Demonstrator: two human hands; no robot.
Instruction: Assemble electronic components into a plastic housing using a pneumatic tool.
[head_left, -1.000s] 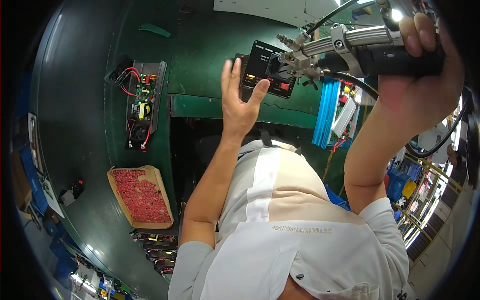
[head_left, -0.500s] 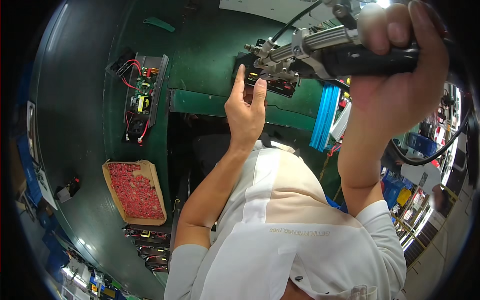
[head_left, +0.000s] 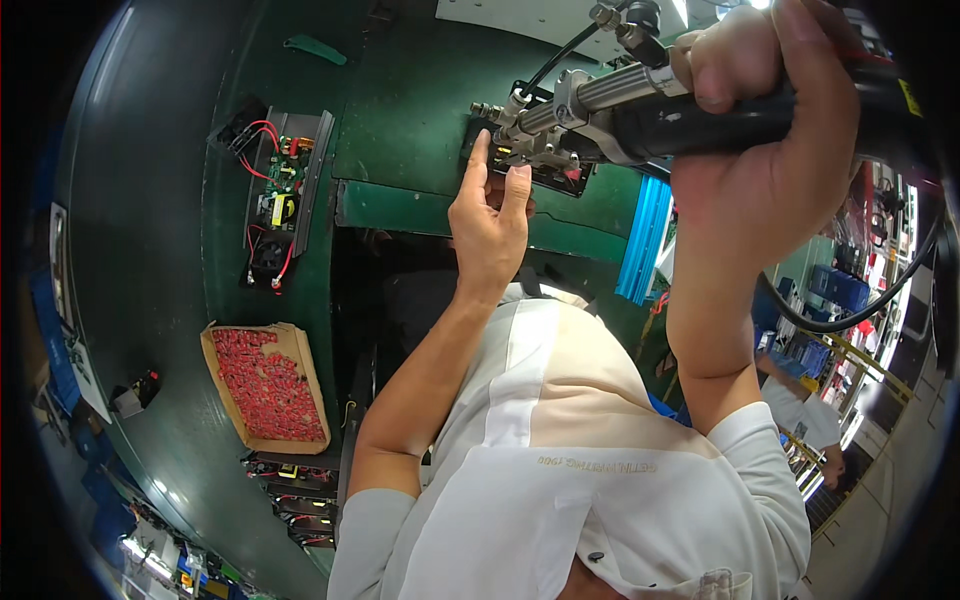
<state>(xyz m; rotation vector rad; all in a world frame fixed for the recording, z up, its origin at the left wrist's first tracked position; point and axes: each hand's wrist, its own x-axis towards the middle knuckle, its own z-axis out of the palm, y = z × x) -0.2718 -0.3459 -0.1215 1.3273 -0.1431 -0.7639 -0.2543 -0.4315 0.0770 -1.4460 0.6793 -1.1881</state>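
My right hand (head_left: 765, 140) is wrapped round the black body of an auto-feed power screwdriver (head_left: 650, 125), upper right. Metal tubes and a feed head run along the tool, and its tip is over a black electronic housing (head_left: 572, 188) on the green bench. My left hand (head_left: 488, 232) grips the near edge of that housing, index finger reaching along its left part and thumb lying just under the screwdriver's head. The other left fingers are partly hidden. Small yellow and red parts show in the housing, but the tool covers much of it.
An opened unit with circuit board, fans and red wires (head_left: 283, 195) lies to the left. Below it are a cardboard tray (head_left: 322, 400) of small red parts and several more units (head_left: 300, 500). Blue metal profiles (head_left: 643, 240) stand right of the housing. Another person (head_left: 808, 415) is at far right.
The screwdriver and my right hand have moved a little left, bringing the feed head farther over the housing. My left hand stays nearly still. The person at far right has shifted lower in the view.
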